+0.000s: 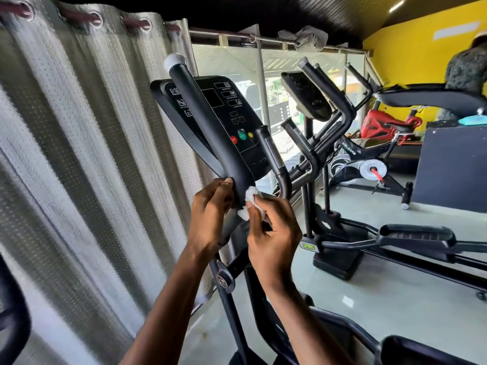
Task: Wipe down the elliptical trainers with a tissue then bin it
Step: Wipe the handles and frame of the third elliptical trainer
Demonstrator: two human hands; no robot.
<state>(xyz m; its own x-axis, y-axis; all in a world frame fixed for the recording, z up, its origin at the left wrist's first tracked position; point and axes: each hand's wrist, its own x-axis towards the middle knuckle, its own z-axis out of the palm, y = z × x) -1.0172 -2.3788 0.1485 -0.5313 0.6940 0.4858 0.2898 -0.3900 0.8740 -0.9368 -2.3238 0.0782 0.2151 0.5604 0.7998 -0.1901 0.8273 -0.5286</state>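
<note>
A black padded handlebar (pixel 208 119) of the near elliptical trainer rises to the upper left, crossing in front of its console (pixel 237 114) with red, green and yellow buttons. My left hand (pixel 210 212) grips the lower end of this bar from the left. My right hand (pixel 271 233) pinches a crumpled white tissue (pixel 249 204) and holds it against the bar's lower end, just right of my left hand. A second elliptical trainer (pixel 324 143) stands further right.
A silver perforated curtain (pixel 87 154) hangs close on the left. A spin bike (pixel 374 159) and a treadmill (pixel 432 98) with a person on it stand at the back right by a yellow wall. A pedal arm (pixel 416 235) of the second trainer crosses the grey floor.
</note>
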